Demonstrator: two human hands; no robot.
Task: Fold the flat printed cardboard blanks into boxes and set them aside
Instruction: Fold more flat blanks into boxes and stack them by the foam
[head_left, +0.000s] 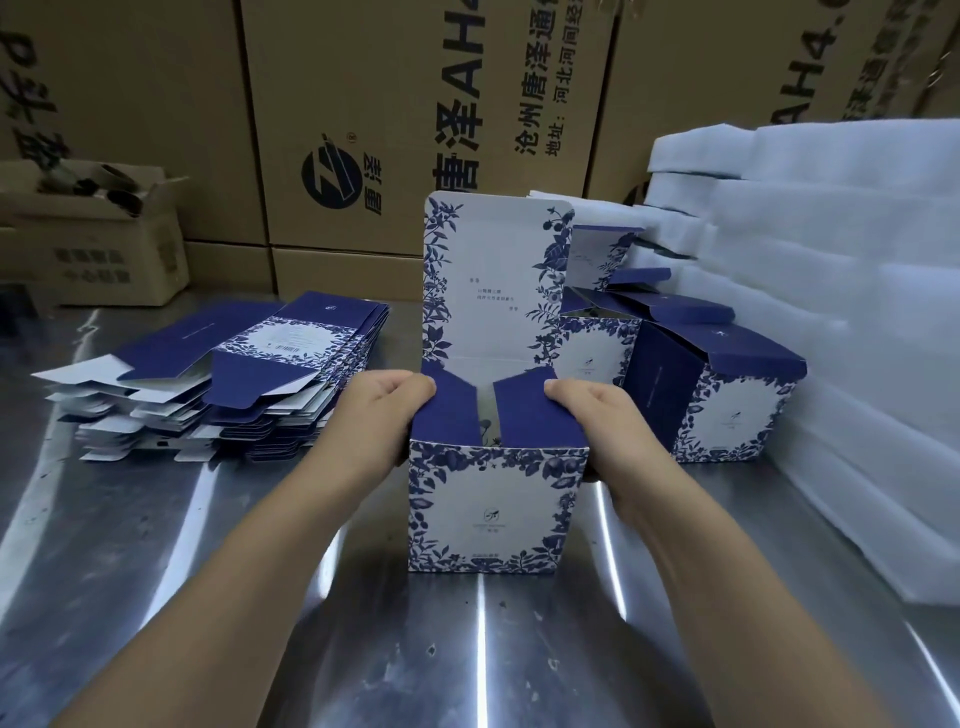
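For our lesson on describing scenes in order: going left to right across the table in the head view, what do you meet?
From the left: stack of flat blanks → left hand → half-folded box → right hand → finished boxes → white foam sheets.

The left hand (385, 411) and right hand (597, 418), flanking the printed box (483, 512), are bare, as are both forearms, seemingly up to the elbows.
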